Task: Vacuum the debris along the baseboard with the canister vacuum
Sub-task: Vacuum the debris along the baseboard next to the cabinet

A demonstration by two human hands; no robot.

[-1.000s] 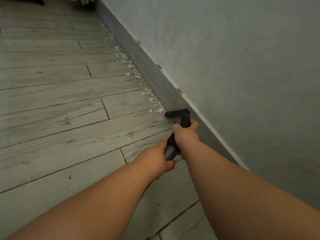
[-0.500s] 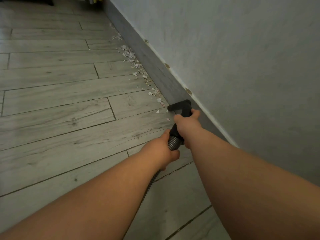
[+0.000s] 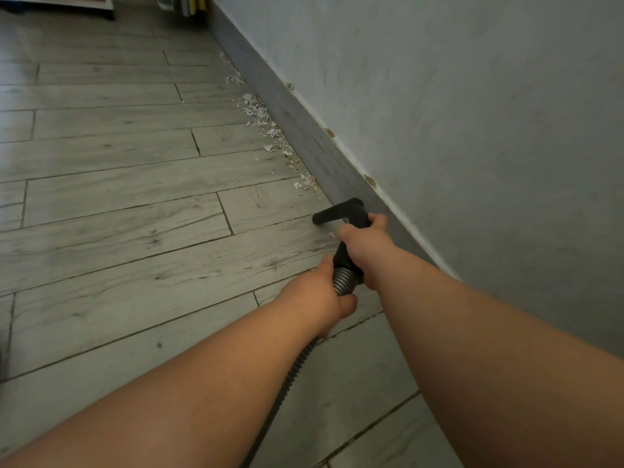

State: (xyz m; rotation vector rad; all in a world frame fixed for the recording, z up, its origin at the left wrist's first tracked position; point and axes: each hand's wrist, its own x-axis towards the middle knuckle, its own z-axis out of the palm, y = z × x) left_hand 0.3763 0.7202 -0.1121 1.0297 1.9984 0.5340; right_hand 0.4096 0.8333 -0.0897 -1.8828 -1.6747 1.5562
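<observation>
Floor [image 3: 118,204]: grey wood-look planks with dark seams, meeting a grey baseboard [image 3: 304,136] along the right. On the planks, a loose strip of debris [image 3: 270,130], white paper-like scraps, hugs the baseboard; it is densest farther off and thins toward the near end. The black vacuum nozzle [image 3: 332,213] is down at the floor, just short of the nearest scraps. One pale scrap [image 3: 332,235] lies on its near side.

The black nozzle [image 3: 337,212], a short crossbar head on a tube, sits low over the floor [image 3: 135,197] at its right edge, just beside the grey baseboard [image 3: 300,130]. A ribbed hose [image 3: 293,369] trails back from it toward the near edge. White, shredded debris [image 3: 266,126] lies in a thin line along the baseboard's foot, beyond the nozzle.
</observation>
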